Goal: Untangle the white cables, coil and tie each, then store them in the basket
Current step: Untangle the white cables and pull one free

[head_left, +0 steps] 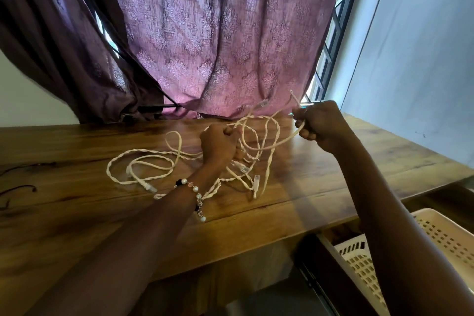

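A tangle of white cables [154, 161] lies spread over the wooden table [77, 213], with twisted loops at the left and clear plug ends near the middle. My left hand [218, 145] grips a bunch of strands, lifted a little above the table. To the right and slightly higher, my right hand [318, 120] grips a single white strand that runs in a curve back to the left hand. The cream plastic basket [436, 233] stands below the table's edge at the lower right, partly hidden by my right forearm.
A purple patterned curtain [218, 33] hangs behind the table's far edge, with a barred window [331, 41] to its right. Thin dark ties [15, 190] lie on the table at the far left. A pale wall [423, 59] bounds the right side.
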A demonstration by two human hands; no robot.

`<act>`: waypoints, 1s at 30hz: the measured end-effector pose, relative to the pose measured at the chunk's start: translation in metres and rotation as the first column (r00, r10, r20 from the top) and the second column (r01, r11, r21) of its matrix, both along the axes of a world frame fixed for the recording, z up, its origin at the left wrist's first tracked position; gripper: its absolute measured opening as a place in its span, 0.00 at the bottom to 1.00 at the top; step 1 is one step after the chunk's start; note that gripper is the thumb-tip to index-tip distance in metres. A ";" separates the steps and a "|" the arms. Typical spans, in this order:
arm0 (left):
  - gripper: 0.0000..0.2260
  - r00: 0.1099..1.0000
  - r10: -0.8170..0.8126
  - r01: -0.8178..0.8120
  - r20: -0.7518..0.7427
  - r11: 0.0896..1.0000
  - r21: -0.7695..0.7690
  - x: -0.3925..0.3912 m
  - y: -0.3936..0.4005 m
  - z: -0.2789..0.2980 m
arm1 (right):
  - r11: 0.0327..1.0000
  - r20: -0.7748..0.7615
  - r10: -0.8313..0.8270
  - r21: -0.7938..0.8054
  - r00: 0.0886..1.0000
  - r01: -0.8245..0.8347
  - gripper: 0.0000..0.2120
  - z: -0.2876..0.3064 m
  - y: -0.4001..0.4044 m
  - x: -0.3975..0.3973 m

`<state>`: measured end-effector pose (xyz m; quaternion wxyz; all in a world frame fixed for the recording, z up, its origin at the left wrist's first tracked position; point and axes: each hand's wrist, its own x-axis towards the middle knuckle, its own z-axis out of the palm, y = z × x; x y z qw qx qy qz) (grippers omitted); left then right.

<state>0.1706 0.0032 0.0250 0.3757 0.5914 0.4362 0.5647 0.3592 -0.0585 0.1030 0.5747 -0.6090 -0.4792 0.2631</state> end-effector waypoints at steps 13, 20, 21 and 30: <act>0.15 0.955 0.275 -0.283 -0.113 0.957 -0.062 -0.017 0.040 -0.018 | 0.932 0.857 -0.271 0.120 0.438 0.341 0.10 0.009 0.003 0.022; 0.15 0.936 0.247 -0.259 -0.251 0.966 -0.015 -0.005 0.063 -0.045 | 0.947 -0.388 0.299 0.007 0.872 -0.322 0.11 0.026 -0.009 -0.004; 0.13 0.938 0.241 -0.256 -0.250 0.966 -0.027 -0.004 0.058 -0.042 | 0.904 -0.499 0.365 -0.013 0.786 -0.428 0.12 0.030 -0.009 -0.006; 0.20 0.937 0.303 -0.215 0.174 0.893 -0.397 -0.010 0.112 -0.066 | 0.752 -0.627 0.481 -0.066 0.613 -0.656 0.11 0.024 -0.015 0.013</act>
